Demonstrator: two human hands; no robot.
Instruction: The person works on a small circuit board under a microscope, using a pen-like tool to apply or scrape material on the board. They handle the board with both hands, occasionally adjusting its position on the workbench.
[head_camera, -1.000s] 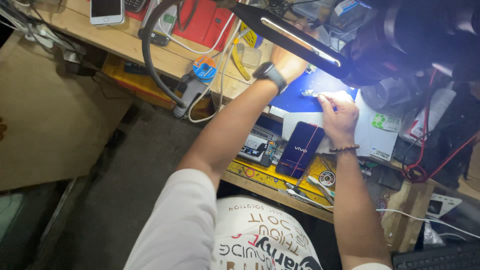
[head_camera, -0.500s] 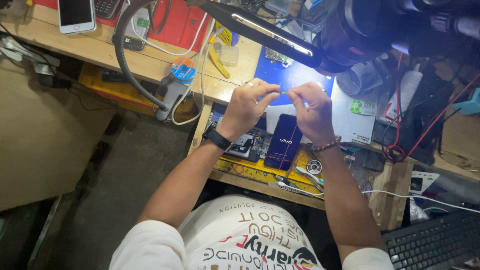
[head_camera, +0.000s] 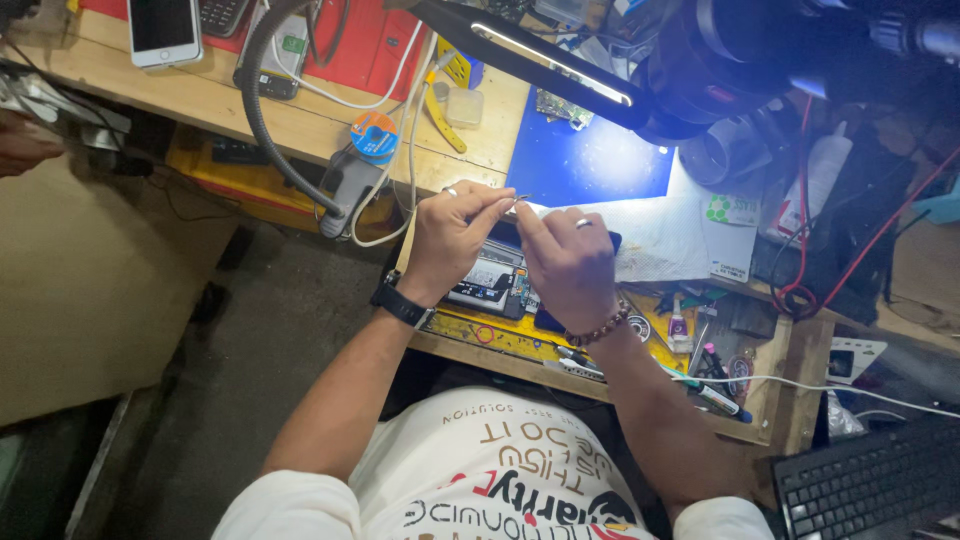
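— Where are our hands?

— Both are up over the near edge of the table (head_camera: 300, 125), fingertips almost meeting. Our left hand (head_camera: 455, 235), with the black watch (head_camera: 402, 303) on its wrist, pinches thin metal tweezers (head_camera: 515, 200) between thumb and forefinger. Our right hand (head_camera: 570, 265), with a ring and a bead bracelet (head_camera: 600, 325), is curled with its fingertips closed right at the tweezer tips. Whether it grips some small part there, we cannot tell; it is too tiny to see.

— And what lies under them?

— A dark phone (head_camera: 555, 315) lies flat just below our right hand, mostly hidden by it. Beside it, under our left hand, sits a small device with a pale screen (head_camera: 485, 280). A white cloth (head_camera: 650, 235) spreads to the right, touching a blue mat (head_camera: 590, 160) behind it.

— Anything farther off?

— 1 white phone (head_camera: 162, 30) lies well apart at the far left, a black lamp arm (head_camera: 540, 60) reaches overhead, and a black keyboard (head_camera: 870, 485) sits at the lower right.
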